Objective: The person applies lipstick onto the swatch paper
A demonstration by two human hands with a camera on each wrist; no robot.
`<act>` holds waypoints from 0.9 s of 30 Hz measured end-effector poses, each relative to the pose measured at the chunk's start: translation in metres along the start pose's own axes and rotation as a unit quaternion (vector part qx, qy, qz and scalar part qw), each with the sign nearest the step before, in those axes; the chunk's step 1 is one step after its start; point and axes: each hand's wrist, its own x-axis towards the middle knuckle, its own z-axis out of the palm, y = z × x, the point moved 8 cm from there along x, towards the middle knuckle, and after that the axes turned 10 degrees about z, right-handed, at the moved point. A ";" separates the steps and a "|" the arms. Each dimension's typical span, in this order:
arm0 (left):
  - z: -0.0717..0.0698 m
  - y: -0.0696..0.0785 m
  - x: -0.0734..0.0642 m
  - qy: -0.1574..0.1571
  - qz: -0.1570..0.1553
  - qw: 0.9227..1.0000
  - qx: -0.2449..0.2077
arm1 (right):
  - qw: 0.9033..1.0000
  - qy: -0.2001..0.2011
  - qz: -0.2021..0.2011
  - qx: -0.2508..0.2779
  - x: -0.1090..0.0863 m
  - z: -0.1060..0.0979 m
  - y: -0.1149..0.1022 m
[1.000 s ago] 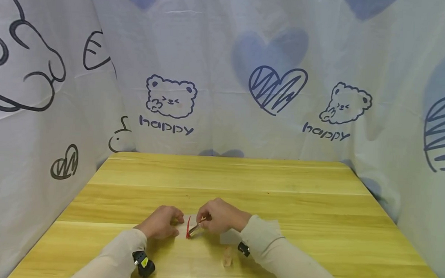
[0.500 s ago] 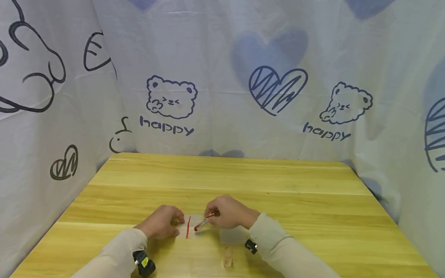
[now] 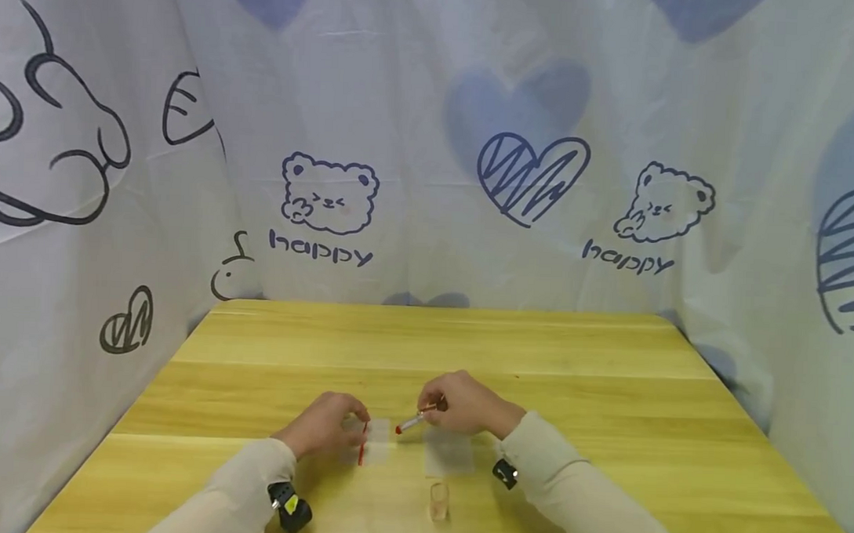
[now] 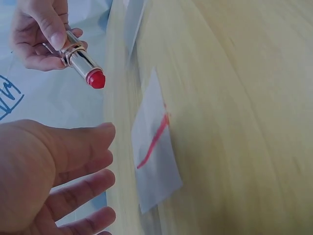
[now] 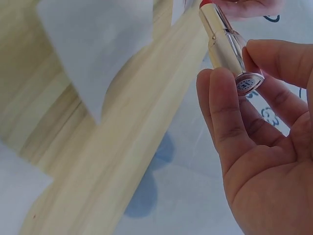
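R hand [image 3: 468, 404] pinches lipstick [image 4: 82, 60], long axis diag., tip [image 4: 96, 79] down & left; L hand [image 3: 326, 424] relaxed, empty.

Forward-down head view, close wrist views, lipstick [image 4: 83, 60] in all.

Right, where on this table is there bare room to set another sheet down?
The table, a speck aside, looks bare from the left hand and right hand back to the curtain, and right of the right sleeve. It's crowded around the hands: marked paper, lipstick, second sheet, small translucent object.
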 end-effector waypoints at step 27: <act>0.022 0.027 0.028 -0.021 0.049 0.998 0.013 | 0.999 0.032 0.036 0.024 -0.017 -0.016 0.042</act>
